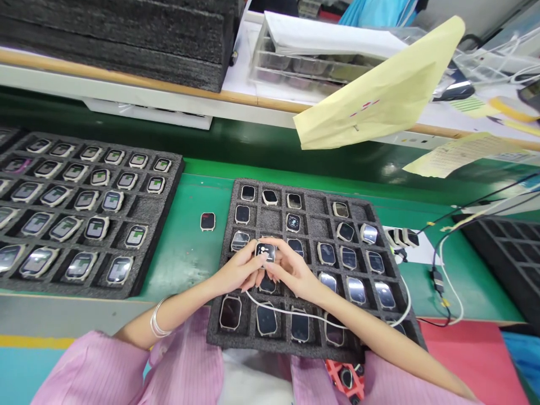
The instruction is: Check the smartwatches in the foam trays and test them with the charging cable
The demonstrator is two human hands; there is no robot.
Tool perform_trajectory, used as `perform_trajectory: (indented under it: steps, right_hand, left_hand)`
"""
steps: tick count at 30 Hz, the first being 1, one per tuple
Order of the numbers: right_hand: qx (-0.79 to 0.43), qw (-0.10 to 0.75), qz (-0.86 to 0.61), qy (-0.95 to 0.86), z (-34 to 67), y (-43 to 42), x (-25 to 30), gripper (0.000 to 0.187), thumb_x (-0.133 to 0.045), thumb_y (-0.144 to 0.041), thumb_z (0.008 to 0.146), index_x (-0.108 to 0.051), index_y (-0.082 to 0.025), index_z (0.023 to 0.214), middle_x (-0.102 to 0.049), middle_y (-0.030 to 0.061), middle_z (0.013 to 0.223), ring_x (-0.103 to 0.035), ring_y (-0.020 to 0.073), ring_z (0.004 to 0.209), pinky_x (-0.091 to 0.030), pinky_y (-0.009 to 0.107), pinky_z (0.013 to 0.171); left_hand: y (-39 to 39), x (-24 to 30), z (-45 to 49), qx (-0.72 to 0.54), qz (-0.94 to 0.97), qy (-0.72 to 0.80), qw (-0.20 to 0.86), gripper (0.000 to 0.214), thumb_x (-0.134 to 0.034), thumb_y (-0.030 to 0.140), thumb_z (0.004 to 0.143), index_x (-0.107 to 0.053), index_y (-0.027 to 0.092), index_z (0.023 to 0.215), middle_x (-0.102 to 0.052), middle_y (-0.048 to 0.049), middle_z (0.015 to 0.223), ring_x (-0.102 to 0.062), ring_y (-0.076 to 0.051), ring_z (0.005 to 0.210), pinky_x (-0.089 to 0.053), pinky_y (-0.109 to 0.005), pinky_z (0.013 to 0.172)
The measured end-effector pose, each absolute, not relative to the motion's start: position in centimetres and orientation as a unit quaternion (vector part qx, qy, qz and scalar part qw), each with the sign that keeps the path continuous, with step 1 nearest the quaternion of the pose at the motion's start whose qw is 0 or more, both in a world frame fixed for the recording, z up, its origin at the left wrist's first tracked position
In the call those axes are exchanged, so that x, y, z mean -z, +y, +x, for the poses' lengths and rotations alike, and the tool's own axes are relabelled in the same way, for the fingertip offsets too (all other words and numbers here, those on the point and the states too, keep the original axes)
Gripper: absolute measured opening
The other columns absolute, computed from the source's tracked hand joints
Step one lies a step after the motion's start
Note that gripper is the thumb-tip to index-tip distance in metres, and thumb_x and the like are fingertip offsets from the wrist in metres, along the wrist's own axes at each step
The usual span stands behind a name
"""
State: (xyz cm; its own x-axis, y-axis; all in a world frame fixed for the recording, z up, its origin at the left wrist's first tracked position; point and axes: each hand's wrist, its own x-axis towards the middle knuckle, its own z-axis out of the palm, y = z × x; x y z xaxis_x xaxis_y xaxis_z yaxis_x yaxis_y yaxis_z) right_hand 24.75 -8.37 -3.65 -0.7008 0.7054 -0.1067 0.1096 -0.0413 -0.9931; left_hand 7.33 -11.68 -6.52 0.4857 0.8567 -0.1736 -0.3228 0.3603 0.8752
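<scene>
Between my two hands is a smartwatch case (265,254) without a strap, its screen lit with icons. My left hand (241,269) grips it from the left side. My right hand (296,273) holds its right edge, with a thumb on the screen. A white cable (287,311) runs from under my hands toward the right; its end there is hidden. Below the hands lies a black foam tray (270,216) with watch cases in many of its pockets, most with dark screens. One watch case (294,223) in it shows a lit dial.
A lone watch case (207,221) lies on the green table (185,225). Left of it stands another foam tray (145,207) of watches with lit screens. Several watches (403,237) rest on white paper at right, near cables (439,278). A yellow paper (379,101) hangs from the shelf above.
</scene>
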Motion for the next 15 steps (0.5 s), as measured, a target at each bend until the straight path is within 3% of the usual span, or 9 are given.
perform_trajectory:
  steps: [6,12,15]
  right_hand:
    - [-0.719,0.236,-0.264,-0.599,25.33,-7.72,4.04,0.047,-0.053,-0.047,0.095,-0.045,-0.018,0.132,-0.06,-0.0009,0.066,-0.059,0.0138,0.054,-0.048,0.025,0.051]
    - [-0.733,0.249,-0.26,-0.577,25.51,-8.04,4.58,0.042,-0.061,-0.041,0.091,-0.053,-0.017,0.125,-0.062,-0.0019,0.061,-0.057,0.0114,0.047,-0.048,0.021,0.045]
    - [-0.742,0.236,-0.236,-0.581,25.85,-7.87,4.34,0.04,-0.06,-0.037,0.093,-0.052,-0.02,0.128,-0.064,-0.0013,0.067,-0.061,0.0117,0.052,-0.052,0.023,0.051]
  left_hand:
    - [-11.76,6.33,7.21,-0.422,0.417,0.272,0.758,0.047,-0.05,0.05,0.09,-0.046,0.014,0.118,-0.059,0.0027,0.059,-0.03,-0.003,0.028,-0.013,-0.016,0.029]
    - [-12.02,5.57,7.05,-0.398,0.431,0.26,0.767,0.045,-0.051,0.055,0.088,-0.047,0.016,0.11,-0.054,0.0042,0.061,-0.024,-0.002,0.034,-0.014,-0.017,0.032]
    - [-12.3,5.78,7.19,-0.395,0.452,0.264,0.755,0.041,-0.051,0.053,0.089,-0.045,0.016,0.106,-0.049,0.0051,0.062,-0.027,-0.003,0.038,-0.019,-0.017,0.035]
